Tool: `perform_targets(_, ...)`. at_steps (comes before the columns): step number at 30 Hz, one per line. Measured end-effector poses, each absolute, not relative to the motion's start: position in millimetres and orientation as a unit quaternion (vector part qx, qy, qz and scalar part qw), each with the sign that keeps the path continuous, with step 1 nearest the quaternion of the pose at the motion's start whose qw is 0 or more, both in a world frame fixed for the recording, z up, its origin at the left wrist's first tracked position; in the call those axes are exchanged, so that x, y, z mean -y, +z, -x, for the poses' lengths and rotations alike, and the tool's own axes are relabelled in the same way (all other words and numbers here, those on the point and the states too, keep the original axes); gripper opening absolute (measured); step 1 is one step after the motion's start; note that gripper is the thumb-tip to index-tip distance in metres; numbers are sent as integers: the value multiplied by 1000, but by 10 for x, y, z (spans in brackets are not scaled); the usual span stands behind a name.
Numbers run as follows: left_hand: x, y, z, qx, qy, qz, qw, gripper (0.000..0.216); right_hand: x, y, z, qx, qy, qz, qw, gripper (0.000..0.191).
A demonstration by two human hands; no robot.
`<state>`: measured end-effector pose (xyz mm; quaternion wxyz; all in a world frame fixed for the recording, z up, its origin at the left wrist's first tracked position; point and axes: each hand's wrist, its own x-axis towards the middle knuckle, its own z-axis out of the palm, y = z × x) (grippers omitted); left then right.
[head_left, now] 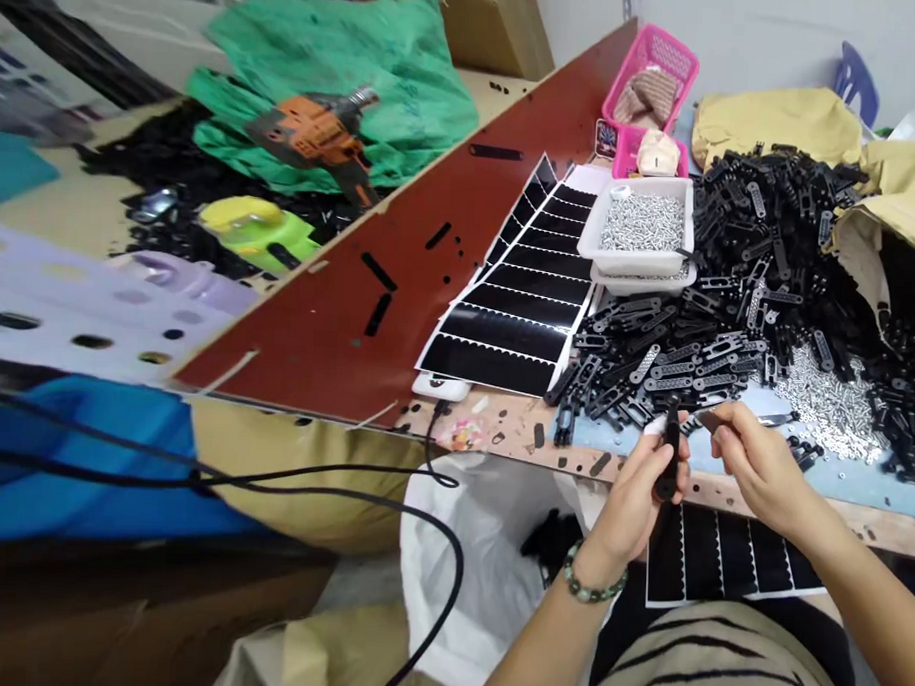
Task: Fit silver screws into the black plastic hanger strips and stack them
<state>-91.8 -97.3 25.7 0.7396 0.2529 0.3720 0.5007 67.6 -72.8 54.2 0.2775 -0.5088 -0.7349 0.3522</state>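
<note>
My left hand (639, 489) is closed round a long black plastic strip (671, 453), held upright at the table's front edge. A bead bracelet (594, 585) circles that wrist. My right hand (754, 458) pinches a small dark piece (706, 420) just right of the strip; what it is I cannot make out. Right behind both hands lies a big heap of black plastic parts (736, 293) and a spread of small silver screws (831, 401). A sheet of black strips (727, 558) rests on my lap under the hands.
A white tray of screws (642, 224) stands beside sheets of black pads (527, 285) on a red-brown board (400, 271). Pink baskets (651, 80) sit at the back. An orange drill (322, 133) lies on green cloth (362, 70). Black cables (273, 477) and a white bag (487, 554) hang below.
</note>
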Motion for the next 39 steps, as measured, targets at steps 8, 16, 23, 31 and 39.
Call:
perform_targets(8,1019,214,794,-393,488,-294,722,47,796,501,-685,800,159,523,248,31)
perform_targets(16,1075,39,661,-490,468,-461,574,50,886,501,-658,807,62,540,233,35)
perform_targets(23,1051,27,708,-527,436,-567,459,49,776,544,-819,790,187,532,239,31)
perform_targets(31,988,30,782,-438,387,-495,643,49,706,525,-1018,778,295,510,218,30)
perform_targets(39,980,28,759,-383,366,-444,723,44,702,481,-1048,787,352,455,222,24)
